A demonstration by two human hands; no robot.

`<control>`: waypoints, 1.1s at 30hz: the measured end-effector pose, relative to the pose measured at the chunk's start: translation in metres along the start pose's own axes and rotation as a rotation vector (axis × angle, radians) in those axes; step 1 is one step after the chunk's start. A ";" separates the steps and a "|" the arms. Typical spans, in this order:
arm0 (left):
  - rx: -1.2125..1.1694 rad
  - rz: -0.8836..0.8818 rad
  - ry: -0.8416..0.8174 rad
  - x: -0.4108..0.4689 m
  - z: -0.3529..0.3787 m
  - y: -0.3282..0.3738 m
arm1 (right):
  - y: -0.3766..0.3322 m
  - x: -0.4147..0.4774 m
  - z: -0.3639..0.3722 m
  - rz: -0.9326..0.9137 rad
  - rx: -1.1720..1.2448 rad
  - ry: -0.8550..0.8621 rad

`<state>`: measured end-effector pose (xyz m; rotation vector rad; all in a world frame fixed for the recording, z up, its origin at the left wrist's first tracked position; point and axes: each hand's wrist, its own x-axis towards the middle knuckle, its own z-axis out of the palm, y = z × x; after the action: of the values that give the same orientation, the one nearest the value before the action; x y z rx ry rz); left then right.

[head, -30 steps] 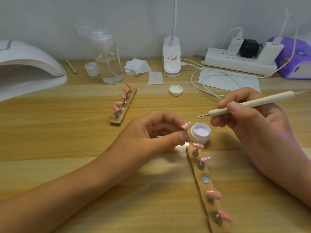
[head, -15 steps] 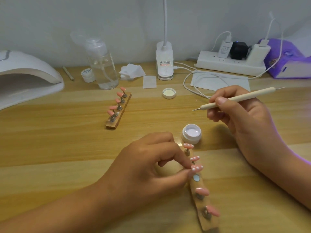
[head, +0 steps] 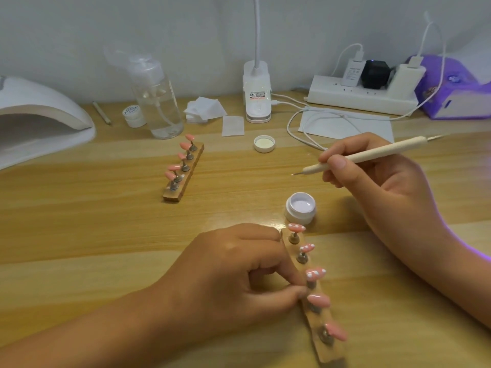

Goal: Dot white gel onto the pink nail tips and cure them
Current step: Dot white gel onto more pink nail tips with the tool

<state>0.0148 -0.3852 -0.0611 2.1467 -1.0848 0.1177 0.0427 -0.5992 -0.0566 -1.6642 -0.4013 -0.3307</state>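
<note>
A wooden strip (head: 328, 353) in front of me carries several pink nail tips on metal stands. The three far ones bear white dots, among them the third tip (head: 316, 273). My left hand (head: 239, 274) pinches the stand under that third tip between thumb and forefinger, right at the strip. My right hand (head: 377, 181) grips a cream dotting pen (head: 372, 155), its metal point hanging in the air above and left of the open white gel jar (head: 301, 207). A second strip (head: 183, 172) with plain pink tips lies further back on the left.
The white curing lamp (head: 39, 120) stands at the far left. A clear pump bottle (head: 156, 102), a small jar (head: 134, 115), wipes (head: 204, 108), the jar lid (head: 263, 143), a lamp base (head: 257, 94), a power strip (head: 361, 98) with cables and a purple device (head: 457, 91) line the back.
My left hand carried the dotted tip down from beside the gel jar and set it on the strip's bare magnet spot. My right hand with the pen stayed raised.
</note>
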 end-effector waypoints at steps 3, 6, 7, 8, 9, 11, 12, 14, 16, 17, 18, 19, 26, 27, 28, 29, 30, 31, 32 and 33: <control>0.025 0.087 -0.016 -0.001 0.002 0.002 | 0.002 0.000 0.000 0.003 -0.009 0.001; 0.069 0.171 -0.025 -0.003 0.004 0.001 | 0.004 -0.001 0.001 0.006 -0.115 -0.029; 0.094 0.189 -0.029 -0.004 0.004 0.001 | 0.004 -0.001 0.001 0.007 -0.146 -0.040; 0.119 0.202 -0.030 -0.004 0.005 0.001 | 0.005 -0.001 0.001 0.010 -0.167 -0.053; 0.141 0.211 -0.029 -0.005 0.006 0.001 | 0.005 -0.002 0.002 0.013 -0.185 -0.069; 0.169 0.216 -0.017 -0.005 0.007 0.002 | 0.004 -0.002 0.003 0.013 -0.220 -0.094; 0.185 0.220 -0.006 -0.004 0.007 0.004 | 0.003 -0.003 0.003 0.009 -0.235 -0.102; 0.230 0.239 0.018 -0.004 0.006 0.007 | 0.001 -0.004 0.004 -0.003 -0.252 -0.118; 0.257 0.254 0.023 -0.004 0.004 0.010 | 0.000 -0.005 0.004 -0.019 -0.264 -0.132; 0.264 0.258 0.021 -0.004 0.003 0.011 | 0.000 -0.005 0.005 -0.024 -0.273 -0.138; 0.265 0.257 0.020 -0.004 0.002 0.012 | 0.001 -0.005 0.005 -0.027 -0.284 -0.143; 0.262 0.251 0.017 -0.003 0.000 0.012 | 0.001 -0.005 0.005 -0.030 -0.296 -0.148; 0.246 0.251 0.009 -0.002 0.003 0.009 | 0.003 -0.005 0.004 -0.064 -0.391 -0.176; 0.252 0.257 0.007 -0.002 0.004 0.009 | 0.004 -0.005 0.004 -0.064 -0.391 -0.179; 0.260 0.262 0.004 -0.003 0.004 0.008 | 0.004 -0.005 0.004 -0.064 -0.391 -0.182; 0.268 0.265 -0.001 -0.003 0.004 0.009 | 0.004 -0.005 0.004 -0.066 -0.392 -0.184; 0.274 0.268 -0.007 -0.002 0.004 0.009 | 0.004 -0.005 0.005 -0.070 -0.394 -0.185; 0.275 0.268 -0.014 -0.003 0.004 0.009 | 0.004 -0.005 0.005 -0.077 -0.393 -0.182; 0.273 0.269 -0.022 -0.003 0.004 0.009 | 0.004 -0.005 0.005 -0.085 -0.384 -0.174; 0.271 0.270 -0.029 -0.003 0.003 0.010 | 0.004 -0.005 0.005 -0.091 -0.364 -0.162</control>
<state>0.0052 -0.3891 -0.0592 2.2297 -1.4421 0.3789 0.0394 -0.5951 -0.0627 -2.0403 -0.5641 -0.3523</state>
